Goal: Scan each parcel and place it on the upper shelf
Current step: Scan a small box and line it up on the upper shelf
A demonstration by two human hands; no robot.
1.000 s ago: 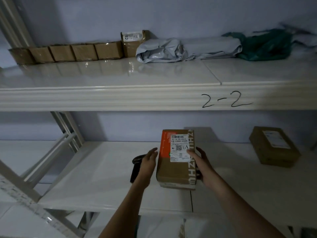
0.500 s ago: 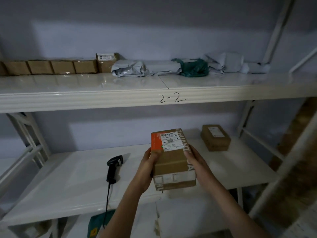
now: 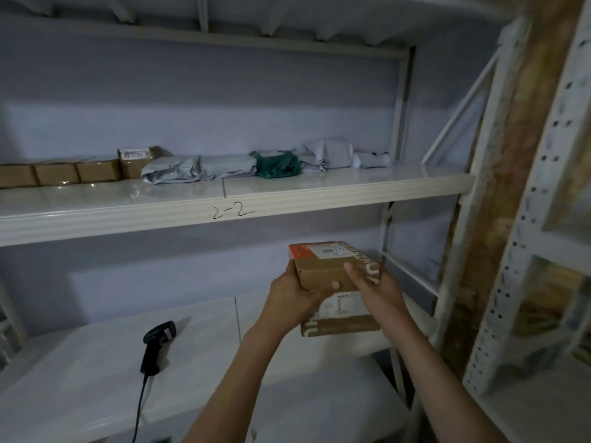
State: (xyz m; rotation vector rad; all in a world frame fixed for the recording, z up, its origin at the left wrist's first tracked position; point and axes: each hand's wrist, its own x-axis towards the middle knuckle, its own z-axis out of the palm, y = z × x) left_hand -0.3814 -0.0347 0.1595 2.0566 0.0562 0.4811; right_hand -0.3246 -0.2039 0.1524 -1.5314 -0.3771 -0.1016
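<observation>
1. Here we face a white shelving rack, and its upper shelf [image 3: 287, 190], marked "2-2" on the front edge, runs across the middle of the view.
2. Below it we see the lower shelf [image 3: 80, 372], a pale surface reaching toward the near left.
3. On the upper shelf's far side we count a row of brown boxes [image 3: 57, 172] at left, then a grey mailer bag [image 3: 195, 169], a green bag [image 3: 277, 164] and more grey bags [image 3: 339, 153] toward the right.
4. The parcel [image 3: 332, 270], a brown cardboard box with an orange strip and a white label on top, is in the air right of centre, above the lower shelf and below the upper shelf's front edge.
5. Our left hand [image 3: 294, 292] has its grip curled round the parcel's near left corner, thumb on the near face.
6. Our right hand [image 3: 377, 289] grasps the parcel's right side, one finger lying across the near face.
7. A black barcode scanner [image 3: 156, 346] lies on the lower shelf at left, well apart from the hands, its cable trailing toward the near edge.
</observation>
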